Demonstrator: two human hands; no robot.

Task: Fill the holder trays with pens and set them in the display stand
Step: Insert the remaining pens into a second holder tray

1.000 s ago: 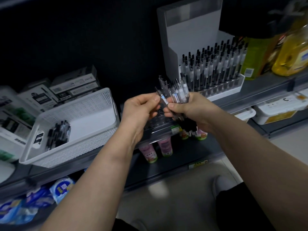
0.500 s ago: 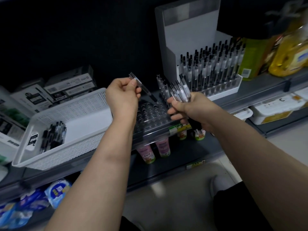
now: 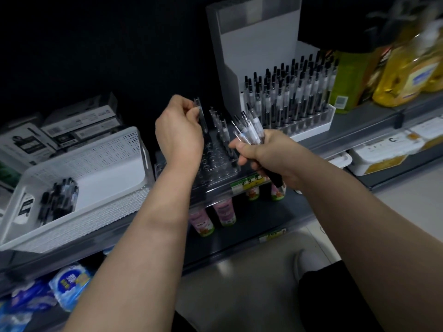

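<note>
Left hand (image 3: 178, 130): centre of frame, over the left rear of the holder tray.
Left fingers (image 3: 193, 113): curled close, thumb and fingertips pinching a single pen (image 3: 202, 118) near its upper end.
Single pen: nearly upright, lower end down among the tray holes; whether it is seated cannot be told.
Right hand (image 3: 266, 154): just right of the tray, fist closed.
Right fingers (image 3: 241, 147): wrapped tight round a bundle of pens (image 3: 249, 130), clear barrels fanning up and left, dark ends below the fist.
Holder tray (image 3: 215, 166): clear plastic, on the shelf edge at mid-frame, between basket and display stand; most holes bare.
Standing pens (image 3: 221, 128): a few, upright at the tray's rear.
Display stand (image 3: 254, 56): white, tall back panel, upper centre-right.
Stocked pens (image 3: 292, 97): dense upright rows in the stand's front.
Basket (image 3: 115, 149): white, perforated, left of frame.
Loose pens (image 3: 58, 202): heaped in the basket's left corner.
</note>
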